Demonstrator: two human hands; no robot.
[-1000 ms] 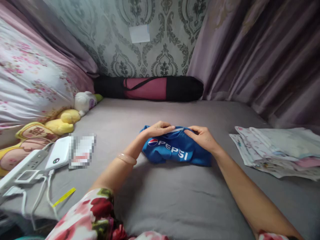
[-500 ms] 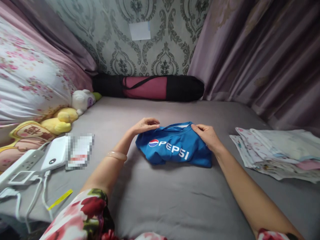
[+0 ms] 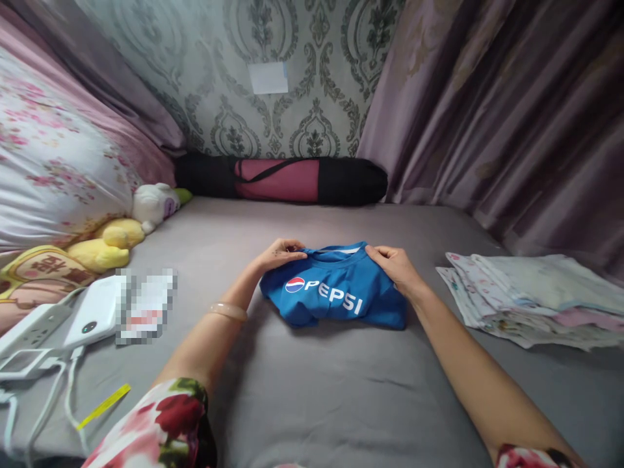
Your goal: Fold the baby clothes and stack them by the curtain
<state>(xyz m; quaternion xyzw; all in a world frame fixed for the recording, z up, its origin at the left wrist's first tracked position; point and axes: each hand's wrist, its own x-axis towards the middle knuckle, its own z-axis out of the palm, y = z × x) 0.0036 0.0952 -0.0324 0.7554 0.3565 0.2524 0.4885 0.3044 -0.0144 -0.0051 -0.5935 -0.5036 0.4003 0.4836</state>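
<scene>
A blue shirt [image 3: 336, 286] with white PEPSI lettering and a round red, white and blue logo lies bunched into a compact shape on the grey sheet [image 3: 312, 383]. Its neckline faces away from me. My left hand [image 3: 283, 253] pinches the shirt at the left side of the collar, thumb in front and fingers behind. On the right side of the collar, my right hand [image 3: 394, 265] grips the fabric between thumb and fingers. A pale bangle circles my left wrist.
Folded patterned cloths [image 3: 531, 296] are stacked at the right. A black and pink bag [image 3: 277, 180] lies along the wall. Plush toys [image 3: 104, 247], a white power bank [image 3: 95, 312], a power strip [image 3: 36, 328], cables and a yellow strip [image 3: 104, 406] are at the left.
My left hand has closed on the collar's left side, where its fingers were raised before. The collar is slightly more spread. The whole view has shifted a little.
</scene>
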